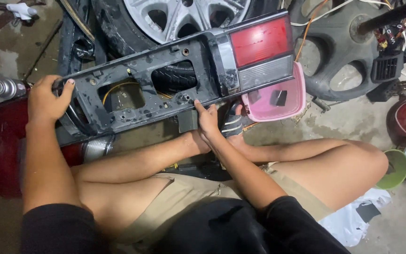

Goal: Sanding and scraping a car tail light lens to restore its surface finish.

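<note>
Left hand is closed around the end of the long black plastic panel; right hand, fingers extended, presses its lower edge. Red-and-grey ribbed lens is fitted at the far end.

No packages, labels, signs or screens can be made out here.

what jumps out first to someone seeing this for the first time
A long black plastic panel with a red and grey tail light at its right end lies across the middle, gripped at its left end by the left hand, the right hand pressing its lower edge. Behind it, at the top, lies a tyre with a silver wheel; a pink tub sits under the light.
</note>
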